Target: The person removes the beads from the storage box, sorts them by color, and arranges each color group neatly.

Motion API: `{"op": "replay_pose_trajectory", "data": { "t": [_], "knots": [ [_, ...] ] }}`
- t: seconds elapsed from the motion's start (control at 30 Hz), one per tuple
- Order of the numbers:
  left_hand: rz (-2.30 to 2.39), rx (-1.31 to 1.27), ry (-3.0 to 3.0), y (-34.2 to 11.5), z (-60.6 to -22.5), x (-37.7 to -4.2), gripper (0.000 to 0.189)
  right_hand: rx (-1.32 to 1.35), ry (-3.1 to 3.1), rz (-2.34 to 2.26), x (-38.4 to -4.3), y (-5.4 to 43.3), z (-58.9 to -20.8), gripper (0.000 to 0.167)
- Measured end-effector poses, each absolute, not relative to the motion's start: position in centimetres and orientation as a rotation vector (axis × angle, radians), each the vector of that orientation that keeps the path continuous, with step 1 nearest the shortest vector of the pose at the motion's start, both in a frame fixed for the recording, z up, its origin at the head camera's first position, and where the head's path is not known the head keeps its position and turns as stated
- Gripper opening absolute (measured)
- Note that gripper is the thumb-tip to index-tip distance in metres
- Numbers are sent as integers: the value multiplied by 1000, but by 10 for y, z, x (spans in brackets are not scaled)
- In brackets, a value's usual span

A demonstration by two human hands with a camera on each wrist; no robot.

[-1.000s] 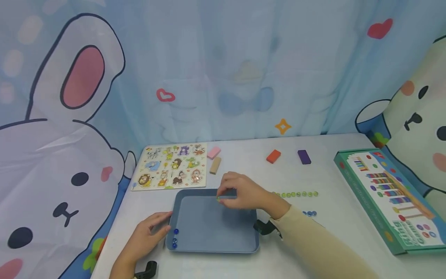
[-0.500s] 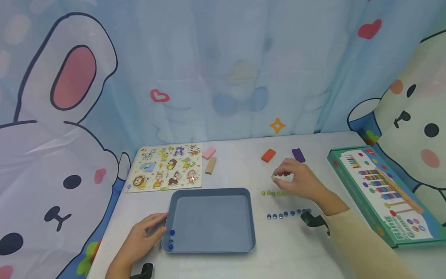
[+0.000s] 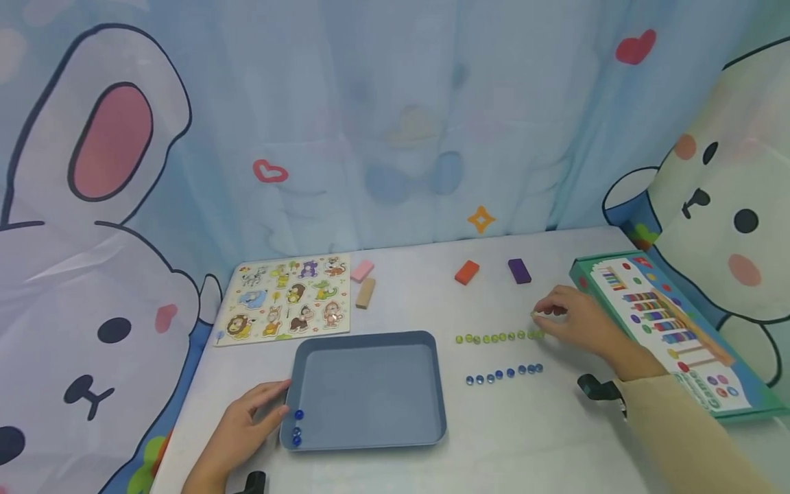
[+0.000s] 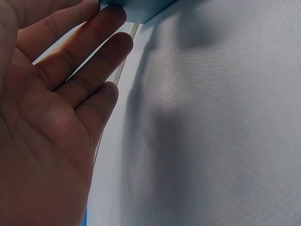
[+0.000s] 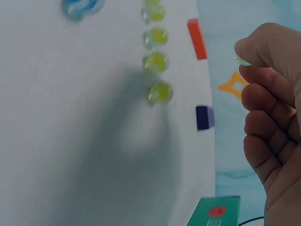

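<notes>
My left hand (image 3: 241, 429) rests at the left rim of the blue-grey tray (image 3: 370, 398), fingers fairly straight and the fingertips touching its side in the left wrist view. Three dark blue marbles (image 3: 299, 415) lie along the left inside of that tray. Thumb and index finger of my right hand (image 3: 583, 322) pinch a yellow-green glass marble (image 5: 241, 60), mostly covered by the fingers. This hand is raised near the right end of a row of yellow-green marbles (image 3: 494, 338). Nearer to me runs a row of blue marbles (image 3: 499, 375).
Behind the tray lie an animal puzzle board (image 3: 284, 298), a pink block (image 3: 362, 270) and a tan block (image 3: 365, 293). Orange (image 3: 467, 272) and purple (image 3: 520, 271) blocks stand farther right. A green toy box (image 3: 673, 329) occupies the right side, and a printed curtain (image 3: 401, 137) hangs behind.
My right hand has moved from above the tray to the right, past the yellow-green row, with the marble still pinched. My left hand stays at the tray's rim. The head view has shifted slightly.
</notes>
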State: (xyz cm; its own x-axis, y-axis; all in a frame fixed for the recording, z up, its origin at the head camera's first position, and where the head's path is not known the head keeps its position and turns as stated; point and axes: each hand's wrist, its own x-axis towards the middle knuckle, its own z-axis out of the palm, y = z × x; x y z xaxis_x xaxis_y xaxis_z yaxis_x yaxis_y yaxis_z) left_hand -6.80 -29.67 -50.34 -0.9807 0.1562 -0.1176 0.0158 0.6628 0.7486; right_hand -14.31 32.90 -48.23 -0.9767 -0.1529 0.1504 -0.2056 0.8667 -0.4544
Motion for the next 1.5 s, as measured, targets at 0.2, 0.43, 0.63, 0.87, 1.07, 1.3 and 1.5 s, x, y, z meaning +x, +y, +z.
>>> {"op": "replay_pose_trajectory", "data": {
  "t": [0.2,0.43,0.63,0.87,1.07,1.3,1.5],
  "knots": [
    [1245,148,2698,-296,-501,-68,51,262,-2993,671,-140,346,-487,14],
    [1245,153,2696,-296,-499,-67,50,245,-3110,606,-138,350,-491,17],
    [1245,182,2714,-296,-500,-67,49,299,-3132,559,-139,353,-501,13],
    [1254,197,2724,-295,-499,-65,48,280,-3119,537,-137,353,-505,12],
    [1245,196,2736,-294,-499,-64,48,224,-3083,631,-133,356,-499,20],
    [1239,201,2743,-295,-500,-63,47,194,-2920,813,-128,353,-485,28],
    [1252,195,2722,-296,-502,-66,49,348,-2813,917,-136,301,-475,24]
  ]
}}
